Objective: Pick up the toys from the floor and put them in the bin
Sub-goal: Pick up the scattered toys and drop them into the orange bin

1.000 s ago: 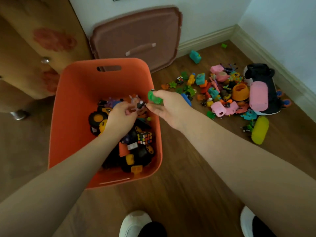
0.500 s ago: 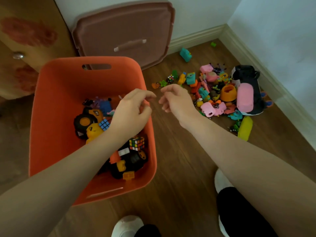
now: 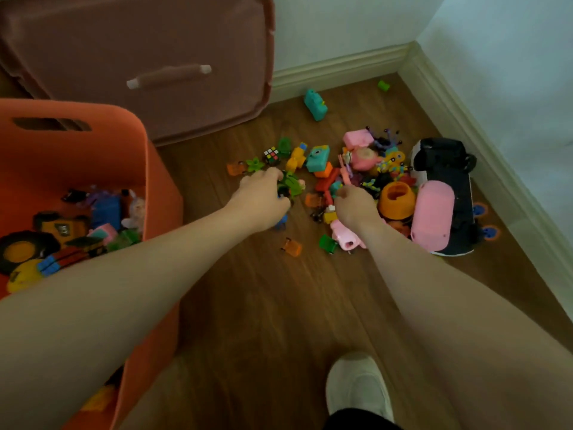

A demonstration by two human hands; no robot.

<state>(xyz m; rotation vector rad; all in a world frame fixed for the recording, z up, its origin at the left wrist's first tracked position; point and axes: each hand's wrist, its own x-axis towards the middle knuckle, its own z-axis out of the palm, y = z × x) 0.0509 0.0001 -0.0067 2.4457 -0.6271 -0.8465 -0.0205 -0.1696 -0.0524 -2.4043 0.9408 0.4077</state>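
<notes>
Half a second ago we had both hands at the bin's right rim; now we have reached out over the floor into the toy pile, and the view has swung right so the orange bin [image 3: 93,169] sits cut off at the left edge, already holding a layer of toys. The brown lid [image 3: 186,35] leans on the wall behind it.

Our left hand [image 3: 263,201] lies on the near left side of the pile, its fingers [image 3: 274,176] curled round a green toy [image 3: 291,184]. Just right of it, our right hand [image 3: 355,206] hovers low over the middle of the toys on the floor [image 3: 325,169] with its fingers bent under; we cannot tell whether they hold anything.

The pile spreads from the small puzzle cube [image 3: 271,155] across to the orange cup [image 3: 397,198] and the black-and-pink plush [image 3: 440,193], which lies near the right-hand skirting. Bare wooden floor [image 3: 263,305] opens between the bin and the pile and down toward our white shoe [image 3: 356,386].
</notes>
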